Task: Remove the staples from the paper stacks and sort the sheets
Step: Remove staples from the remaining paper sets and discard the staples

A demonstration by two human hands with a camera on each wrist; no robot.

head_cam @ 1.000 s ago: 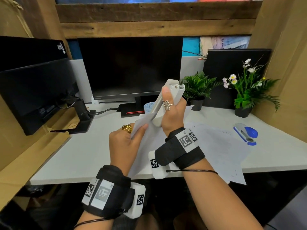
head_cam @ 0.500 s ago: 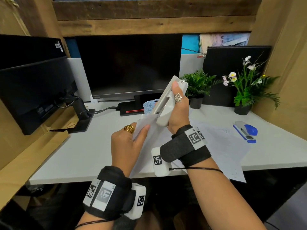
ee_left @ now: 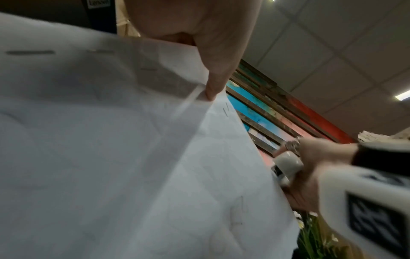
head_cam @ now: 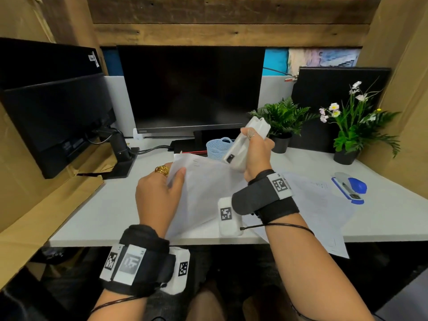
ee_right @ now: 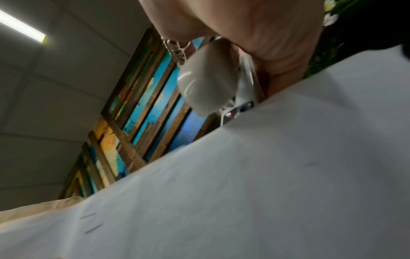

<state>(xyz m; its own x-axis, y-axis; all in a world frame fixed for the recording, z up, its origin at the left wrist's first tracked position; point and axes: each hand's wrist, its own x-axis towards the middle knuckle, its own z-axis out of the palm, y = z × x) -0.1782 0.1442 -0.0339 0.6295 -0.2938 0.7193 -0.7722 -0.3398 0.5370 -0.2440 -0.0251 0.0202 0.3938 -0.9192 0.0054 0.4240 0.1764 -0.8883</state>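
The left hand (head_cam: 159, 195) pinches the top corner of a stapled stack of white paper sheets (head_cam: 203, 193) held above the white desk (head_cam: 97, 212); the right hand (head_cam: 257, 154) grips a white plastic stapler-shaped remover (head_cam: 243, 147) beside it. Steady the corner, slide the tip squarely under a staple (ee_left: 225, 109)

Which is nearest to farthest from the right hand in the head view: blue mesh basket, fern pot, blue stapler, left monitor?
From the right hand, holding the white staple remover:
1. Blue mesh basket, just left; fern pot, just right; too close to call.
2. Blue stapler, far right.
3. Left monitor, far left.
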